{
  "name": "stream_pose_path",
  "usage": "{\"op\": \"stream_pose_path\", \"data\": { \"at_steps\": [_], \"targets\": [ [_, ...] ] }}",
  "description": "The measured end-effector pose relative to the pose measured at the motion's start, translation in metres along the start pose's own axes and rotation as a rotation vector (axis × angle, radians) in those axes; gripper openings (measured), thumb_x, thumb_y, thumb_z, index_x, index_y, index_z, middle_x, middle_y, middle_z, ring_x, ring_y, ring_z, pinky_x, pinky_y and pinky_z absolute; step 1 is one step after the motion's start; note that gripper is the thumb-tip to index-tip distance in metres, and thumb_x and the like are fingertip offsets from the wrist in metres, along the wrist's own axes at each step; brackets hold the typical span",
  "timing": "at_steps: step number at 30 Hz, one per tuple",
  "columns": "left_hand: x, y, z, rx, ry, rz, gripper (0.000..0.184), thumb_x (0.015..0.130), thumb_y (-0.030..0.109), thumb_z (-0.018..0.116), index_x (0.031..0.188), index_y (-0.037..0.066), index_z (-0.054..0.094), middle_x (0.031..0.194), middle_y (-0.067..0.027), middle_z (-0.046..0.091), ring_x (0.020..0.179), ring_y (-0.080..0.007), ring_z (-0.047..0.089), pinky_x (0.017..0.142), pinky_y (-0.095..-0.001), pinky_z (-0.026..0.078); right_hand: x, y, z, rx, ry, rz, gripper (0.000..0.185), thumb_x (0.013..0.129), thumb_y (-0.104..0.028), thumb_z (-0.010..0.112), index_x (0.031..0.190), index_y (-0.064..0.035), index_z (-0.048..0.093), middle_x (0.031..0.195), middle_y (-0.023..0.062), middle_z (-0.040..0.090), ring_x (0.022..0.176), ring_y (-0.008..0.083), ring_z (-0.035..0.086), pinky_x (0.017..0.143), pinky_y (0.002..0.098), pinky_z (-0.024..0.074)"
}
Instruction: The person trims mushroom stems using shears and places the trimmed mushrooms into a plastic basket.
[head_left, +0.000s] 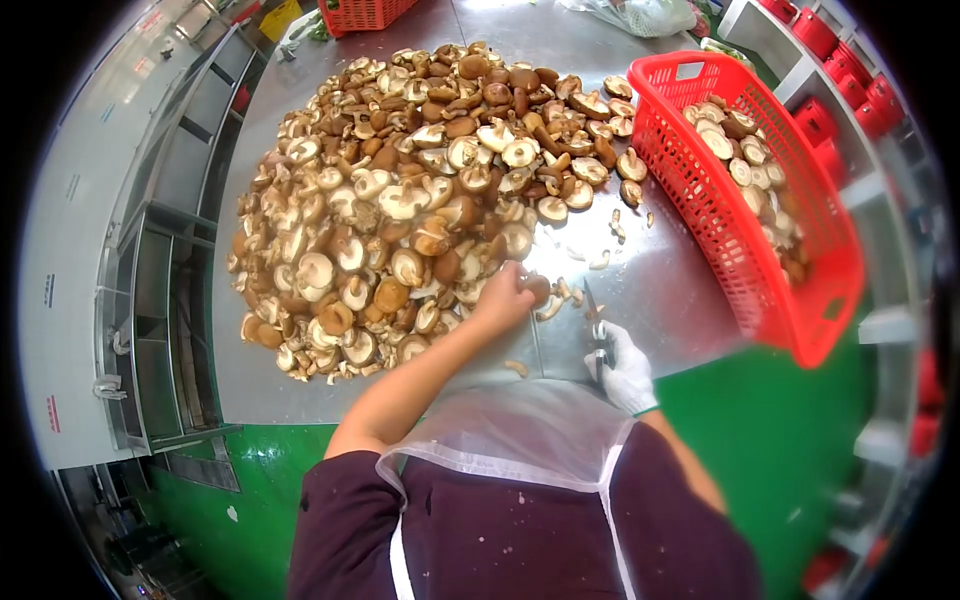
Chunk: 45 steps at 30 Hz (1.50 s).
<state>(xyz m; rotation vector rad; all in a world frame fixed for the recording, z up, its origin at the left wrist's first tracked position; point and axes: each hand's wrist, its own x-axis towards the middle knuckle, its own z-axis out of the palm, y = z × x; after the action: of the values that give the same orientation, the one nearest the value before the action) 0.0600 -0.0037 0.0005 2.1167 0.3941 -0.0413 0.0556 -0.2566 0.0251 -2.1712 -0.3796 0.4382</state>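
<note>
Pinching a brown, round-capped mushroom (540, 288) in the bare left hand (505, 299), at four o'clock of the broad mushroom heap (400, 205), presumably for close reach. Gripping a dark-handled metal blade (590, 298) in the white-gloved right hand (626, 370), apart.

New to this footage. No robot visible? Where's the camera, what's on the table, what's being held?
Right, no robot: just a person's two hands. There is one picture, taken by a camera worn on the person's head, looking forward and down; the wide lens bends the edges.

On the metal table lies a large heap of shiitake-type mushrooms, with small loose stem pieces near the hands. At the right is a red slotted basket with more mushrooms inside.

The bare left hand holds one brown-capped mushroom. The right hand, in a white glove, holds what look like dark-handled scissors, blades pointing away from the body.
</note>
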Motion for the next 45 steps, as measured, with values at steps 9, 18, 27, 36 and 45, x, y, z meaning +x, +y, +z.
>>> {"op": "stream_pose_path", "data": {
  "at_steps": [9, 18, 27, 36, 45],
  "targets": [
    [-0.016, 0.002, -0.001, 0.315, 0.071, 0.306, 0.024, 0.080, 0.006, 0.056, 0.104, 0.007, 0.056, 0.093, -0.0150, 0.054, 0.087, -0.0340, 0.056, 0.074, -0.0420, 0.049, 0.008, -0.022, -0.005, -0.161, -0.018, 0.025, 0.051, 0.079, -0.027, 0.067, 0.126, -0.0156, 0.050, 0.101, 0.0156, 0.067, 0.092, 0.0364, 0.064, 0.080, 0.0430, 0.0498],
    [0.007, -0.013, 0.028, 0.818, 0.205, 0.436, 0.018, 0.082, 0.016, 0.059, 0.099, 0.010, 0.055, 0.087, -0.0104, 0.052, 0.077, -0.0307, 0.060, 0.058, -0.0370, 0.054, 0.002, -0.019, -0.007, -0.330, -0.032, 0.094, 0.051, 0.083, -0.034, 0.063, 0.128, -0.0162, 0.047, 0.100, 0.0161, 0.067, 0.089, 0.0368, 0.065, 0.077, 0.0457, 0.0499],
    [-0.002, 0.019, -0.021, -0.662, -0.253, -0.241, 0.040, 0.092, 0.010, 0.050, 0.129, 0.006, 0.039, 0.105, -0.0122, 0.059, 0.089, -0.0227, 0.063, 0.071, -0.0306, 0.052, -0.002, -0.030, -0.013, -0.188, -0.044, -0.027, 0.045, 0.083, -0.027, 0.061, 0.124, -0.0123, 0.049, 0.096, 0.0181, 0.066, 0.086, 0.0384, 0.064, 0.075, 0.0454, 0.0499],
    [-0.037, 0.033, -0.033, -1.299, -0.397, -0.045, 0.058, 0.082, -0.008, 0.039, 0.137, 0.007, 0.031, 0.138, -0.0186, 0.042, 0.128, -0.0347, 0.045, 0.106, -0.0447, 0.039, 0.007, -0.082, -0.031, -0.355, -0.152, -0.141, 0.037, 0.081, -0.023, 0.061, 0.116, -0.0117, 0.056, 0.089, 0.0150, 0.067, 0.081, 0.0362, 0.065, 0.072, 0.0456, 0.0512],
    [-0.043, 0.037, -0.032, -1.262, -0.452, -0.069, 0.057, 0.085, -0.007, 0.040, 0.138, 0.005, 0.023, 0.141, -0.0205, 0.041, 0.129, -0.0298, 0.044, 0.105, -0.0412, 0.039, 0.013, -0.084, -0.039, -0.599, -0.196, -0.283, 0.033, 0.081, -0.025, 0.060, 0.109, -0.0079, 0.053, 0.077, 0.0144, 0.064, 0.069, 0.0340, 0.064, 0.062, 0.0459, 0.0508]
  ]
}}
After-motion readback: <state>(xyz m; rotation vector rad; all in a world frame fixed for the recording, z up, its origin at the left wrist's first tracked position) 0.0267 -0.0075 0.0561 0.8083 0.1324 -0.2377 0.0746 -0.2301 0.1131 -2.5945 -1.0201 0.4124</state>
